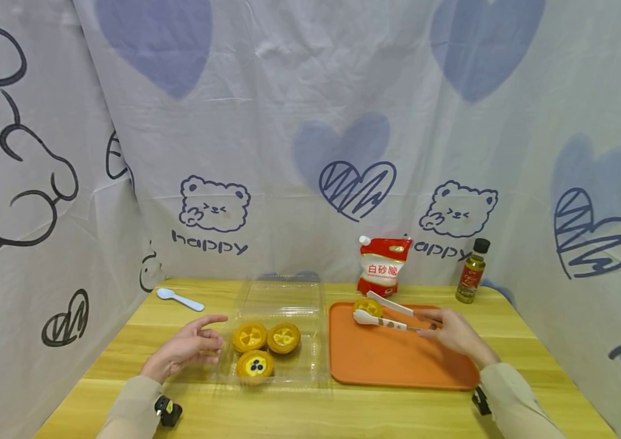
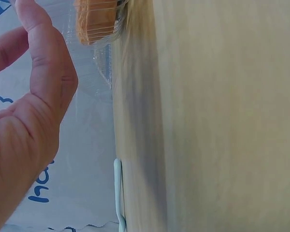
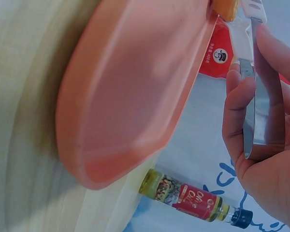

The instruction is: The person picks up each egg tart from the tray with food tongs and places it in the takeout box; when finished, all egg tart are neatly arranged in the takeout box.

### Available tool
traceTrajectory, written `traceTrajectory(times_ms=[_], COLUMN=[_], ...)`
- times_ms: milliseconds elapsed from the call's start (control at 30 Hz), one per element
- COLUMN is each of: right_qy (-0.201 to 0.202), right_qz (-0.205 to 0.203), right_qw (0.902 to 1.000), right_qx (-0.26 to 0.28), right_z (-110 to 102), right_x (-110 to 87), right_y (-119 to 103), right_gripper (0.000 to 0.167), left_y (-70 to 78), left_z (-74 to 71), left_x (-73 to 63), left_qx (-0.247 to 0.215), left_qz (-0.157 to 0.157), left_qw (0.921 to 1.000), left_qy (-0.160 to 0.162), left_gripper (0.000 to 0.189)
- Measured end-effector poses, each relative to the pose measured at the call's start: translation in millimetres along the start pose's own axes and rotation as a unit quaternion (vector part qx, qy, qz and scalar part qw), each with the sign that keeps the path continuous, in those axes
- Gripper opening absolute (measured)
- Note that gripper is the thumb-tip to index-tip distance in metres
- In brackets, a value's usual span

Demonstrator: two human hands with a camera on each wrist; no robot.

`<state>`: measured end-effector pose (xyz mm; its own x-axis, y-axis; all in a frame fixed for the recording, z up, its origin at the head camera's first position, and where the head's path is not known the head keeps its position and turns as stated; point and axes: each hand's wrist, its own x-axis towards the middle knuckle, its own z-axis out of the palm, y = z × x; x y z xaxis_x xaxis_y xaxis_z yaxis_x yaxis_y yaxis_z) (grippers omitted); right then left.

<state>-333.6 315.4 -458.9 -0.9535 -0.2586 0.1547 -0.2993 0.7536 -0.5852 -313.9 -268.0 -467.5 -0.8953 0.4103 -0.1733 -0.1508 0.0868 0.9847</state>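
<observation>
My right hand [image 1: 450,330] grips a pair of tongs [image 1: 393,324], metal at the bend with pale, brown-spotted tips. The tips stand on either side of an egg tart [image 1: 368,306] at the far left corner of the orange tray [image 1: 398,360]. In the right wrist view, thumb and fingers close round the metal arms [image 3: 263,111]. My left hand [image 1: 195,344] is beside the left wall of a clear plastic box [image 1: 310,360], fingers loosely bent and holding nothing. Inside that box sit two fruit-topped tarts [image 1: 249,337] and one tart with dark berries [image 1: 255,364].
A red and white sugar pouch [image 1: 383,266] stands behind the tray. To its right is an olive oil bottle [image 1: 471,274] with a black cap. A white spoon [image 1: 180,299] lies at the back left of the wooden table [image 1: 266,414]. The box's clear lid [image 1: 280,297] leans open toward the back.
</observation>
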Motion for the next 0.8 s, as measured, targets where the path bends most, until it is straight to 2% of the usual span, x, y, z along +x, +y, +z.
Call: traceTrajectory(times_ms=[367, 800], right_qy=[-0.003, 0.023], right_qz=[-0.003, -0.019], right_qw=[1.0000, 0.9996], right_qx=[0.007, 0.004], right_z=[1.6, 3.8], right_x=[-0.7, -5.6], right_y=[-1.0, 1.9], right_gripper=[0.042, 0.038], left_y=[0.4, 4.0], left_z=[0.6, 2.4], left_x=[-0.4, -2.7], left_qx=[-0.003, 0.001], left_qz=[0.001, 0.003], left_qw=[1.0000, 1.0000], left_qy=[-0.003, 0.000], left_gripper=[0.073, 0.076])
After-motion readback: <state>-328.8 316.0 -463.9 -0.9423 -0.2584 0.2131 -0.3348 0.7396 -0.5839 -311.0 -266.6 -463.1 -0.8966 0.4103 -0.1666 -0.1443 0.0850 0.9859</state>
